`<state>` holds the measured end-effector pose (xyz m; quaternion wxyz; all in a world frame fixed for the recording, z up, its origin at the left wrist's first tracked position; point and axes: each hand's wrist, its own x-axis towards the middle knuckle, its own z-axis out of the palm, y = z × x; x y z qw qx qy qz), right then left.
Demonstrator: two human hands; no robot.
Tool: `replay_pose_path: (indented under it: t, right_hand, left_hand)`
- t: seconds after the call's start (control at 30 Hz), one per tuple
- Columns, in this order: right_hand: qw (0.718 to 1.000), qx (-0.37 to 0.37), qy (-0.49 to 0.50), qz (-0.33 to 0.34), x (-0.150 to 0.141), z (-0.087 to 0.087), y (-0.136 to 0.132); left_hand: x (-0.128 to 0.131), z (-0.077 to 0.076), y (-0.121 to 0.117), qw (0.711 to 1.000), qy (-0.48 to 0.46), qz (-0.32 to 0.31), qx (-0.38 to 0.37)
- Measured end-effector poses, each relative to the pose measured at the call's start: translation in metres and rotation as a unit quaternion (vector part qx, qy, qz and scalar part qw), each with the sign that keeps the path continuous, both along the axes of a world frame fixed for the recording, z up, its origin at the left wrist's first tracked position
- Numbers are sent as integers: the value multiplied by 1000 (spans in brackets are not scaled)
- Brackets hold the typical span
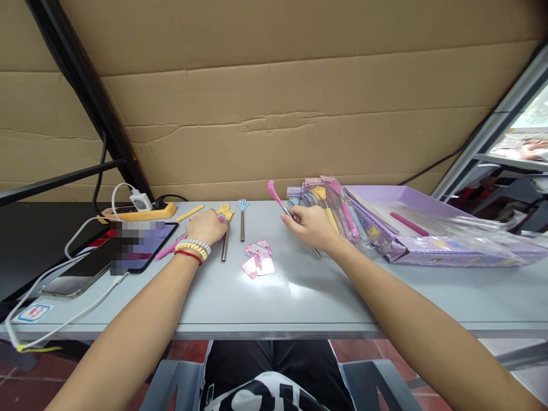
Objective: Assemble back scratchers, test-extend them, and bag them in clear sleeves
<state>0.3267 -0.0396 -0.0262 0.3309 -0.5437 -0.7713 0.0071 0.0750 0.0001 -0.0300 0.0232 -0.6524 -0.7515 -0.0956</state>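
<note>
My right hand is closed round the metal shaft of a pink-headed back scratcher, whose claw head sticks up to the left. My left hand, with bead bracelets at the wrist, rests fingers curled on the grey table, touching a yellow-headed scratcher lying flat. A blue-headed scratcher lies just right of it. A few small pink paper tags lie between my hands.
Packaged scratchers are piled beside a purple box tray under clear plastic on the right. Left: a tablet, a phone, white cables, a yellow power strip, and a yellow stick. A cardboard wall stands behind.
</note>
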Motion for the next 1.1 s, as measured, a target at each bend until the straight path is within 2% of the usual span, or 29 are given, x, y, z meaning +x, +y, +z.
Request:
replay_pose_path:
  t: [0.2, 0.47, 0.6, 0.77, 0.97, 1.1]
  right_hand:
    - [1000, -9, -3, 10, -1, 0, -1]
    - [995, 77, 58, -3, -1, 2, 0]
    - [993, 97, 71, 7, -1, 3, 0]
    - [993, 83, 82, 22, -2, 4, -3]
    - [987, 73, 138, 24, -3, 6, -4]
    - [984, 40, 168, 55, -2, 3, -3]
  left_hand:
    - [3, 1, -2, 1000, -12, -16, 8]
    - [5, 1, -2, 997, -8, -72, 38]
    - [6, 0, -3, 990, -12, -125, 63]
    - [7, -3, -2, 981, -42, -175, 68]
    - [9, -4, -4, 984, -68, -162, 41]
    - [10, -3, -6, 976, -90, -192, 53]
